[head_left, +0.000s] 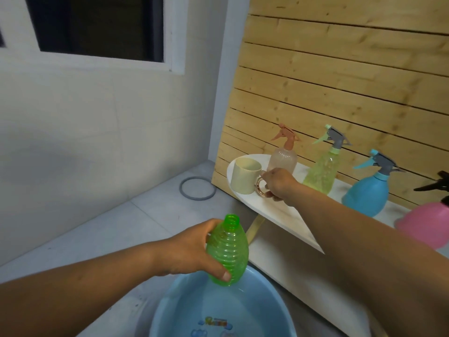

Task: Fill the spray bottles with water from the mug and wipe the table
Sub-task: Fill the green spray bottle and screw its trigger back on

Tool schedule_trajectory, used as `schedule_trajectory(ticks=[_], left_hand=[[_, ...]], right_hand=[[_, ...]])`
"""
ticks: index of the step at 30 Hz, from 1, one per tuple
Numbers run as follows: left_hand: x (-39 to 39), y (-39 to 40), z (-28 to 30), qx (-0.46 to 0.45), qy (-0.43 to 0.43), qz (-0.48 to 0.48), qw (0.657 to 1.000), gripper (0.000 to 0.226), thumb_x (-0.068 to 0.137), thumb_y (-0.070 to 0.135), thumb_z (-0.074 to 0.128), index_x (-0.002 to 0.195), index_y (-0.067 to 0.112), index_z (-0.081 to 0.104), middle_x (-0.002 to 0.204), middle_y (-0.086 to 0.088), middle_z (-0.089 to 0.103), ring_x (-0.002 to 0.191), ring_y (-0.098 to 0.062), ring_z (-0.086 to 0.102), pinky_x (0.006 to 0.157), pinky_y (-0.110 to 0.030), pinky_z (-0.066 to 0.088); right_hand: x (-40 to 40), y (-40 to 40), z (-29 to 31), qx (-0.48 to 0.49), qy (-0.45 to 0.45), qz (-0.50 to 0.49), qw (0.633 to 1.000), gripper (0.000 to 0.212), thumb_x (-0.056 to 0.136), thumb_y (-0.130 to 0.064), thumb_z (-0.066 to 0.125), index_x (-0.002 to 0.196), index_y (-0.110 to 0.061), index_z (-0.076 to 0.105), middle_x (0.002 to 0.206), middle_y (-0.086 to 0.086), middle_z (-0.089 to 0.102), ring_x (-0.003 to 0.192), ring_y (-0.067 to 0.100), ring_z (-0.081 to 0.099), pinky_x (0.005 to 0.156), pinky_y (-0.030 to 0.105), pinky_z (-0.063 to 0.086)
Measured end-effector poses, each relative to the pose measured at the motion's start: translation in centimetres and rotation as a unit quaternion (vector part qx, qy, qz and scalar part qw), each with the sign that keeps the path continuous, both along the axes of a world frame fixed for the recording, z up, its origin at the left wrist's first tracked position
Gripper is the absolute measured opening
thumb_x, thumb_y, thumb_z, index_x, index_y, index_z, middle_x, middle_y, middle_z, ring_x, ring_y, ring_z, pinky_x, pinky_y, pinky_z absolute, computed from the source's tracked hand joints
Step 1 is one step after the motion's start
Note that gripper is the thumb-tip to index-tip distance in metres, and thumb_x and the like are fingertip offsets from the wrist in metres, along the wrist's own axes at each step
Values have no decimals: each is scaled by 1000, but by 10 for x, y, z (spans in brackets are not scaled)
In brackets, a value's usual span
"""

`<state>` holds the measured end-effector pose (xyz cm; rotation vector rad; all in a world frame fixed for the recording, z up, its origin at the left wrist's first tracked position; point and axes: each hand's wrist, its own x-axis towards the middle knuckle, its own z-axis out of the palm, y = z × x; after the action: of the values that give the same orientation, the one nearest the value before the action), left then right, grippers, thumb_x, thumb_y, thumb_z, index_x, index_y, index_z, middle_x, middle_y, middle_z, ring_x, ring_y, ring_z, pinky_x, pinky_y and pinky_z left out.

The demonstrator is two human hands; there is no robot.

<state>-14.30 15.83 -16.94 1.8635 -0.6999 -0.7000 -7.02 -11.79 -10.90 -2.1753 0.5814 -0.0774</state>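
Observation:
My left hand grips a green ribbed spray bottle with no spray head, its neck open and pointing up, held over a light blue basin. My right hand reaches to the far end of the white table and grips the golden handle of a cream mug, which stands upright on the table. Behind the mug stand a peach spray bottle, a yellow-green spray bottle and a blue spray bottle, each with its head on.
A pink spray bottle with a black head stands at the right edge. A wooden slat wall backs the table. A grey ring lies on the tiled floor near the white wall corner. The basin holds water.

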Motion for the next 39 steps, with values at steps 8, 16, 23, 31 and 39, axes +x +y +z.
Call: schedule_trajectory(ticks=[8, 16, 23, 31, 39], left_hand=[[1, 8, -10, 1, 0, 12, 1000, 84, 68, 13, 97, 136, 34, 53, 125, 10, 68, 112, 0, 65, 92, -21, 56], [-5, 7, -15, -8, 4, 24, 1000, 86, 66, 11, 98, 136, 32, 52, 124, 7, 69, 111, -1, 67, 87, -19, 56], [-7, 14, -16, -7, -5, 18, 1000, 83, 68, 6, 96, 135, 29, 52, 122, 6, 68, 107, 3, 66, 83, -16, 54], [-3, 36, -33, 40, -22, -7, 999, 85, 68, 1, 94, 134, 28, 48, 124, 4, 65, 114, -6, 65, 87, -24, 57], [8, 19, -59, 59, -16, -1, 998, 84, 64, 4, 97, 129, 26, 49, 123, 0, 64, 117, -14, 63, 89, -25, 57]], right_hand=[[-1, 0, -6, 139, 4, -77, 987, 20, 103, -29, 52, 101, -11, 60, 81, 10, 53, 65, 19, 40, 52, 29, 33], [-38, 11, 16, 187, -21, -33, 982, 24, 102, -29, 59, 93, -7, 59, 77, 6, 45, 60, 16, 32, 48, 24, 29], [-74, 28, 8, 117, 9, 48, 992, 32, 100, -33, 61, 108, -2, 64, 76, 6, 40, 55, 15, 29, 47, 26, 28], [-116, 50, -38, -4, 85, 105, 991, 18, 95, -29, 60, 84, -15, 64, 78, 6, 50, 67, 20, 43, 54, 24, 41], [-111, 34, -124, -77, 180, 128, 972, 27, 95, -20, 55, 80, 1, 61, 74, 10, 50, 60, 21, 48, 53, 30, 40]])
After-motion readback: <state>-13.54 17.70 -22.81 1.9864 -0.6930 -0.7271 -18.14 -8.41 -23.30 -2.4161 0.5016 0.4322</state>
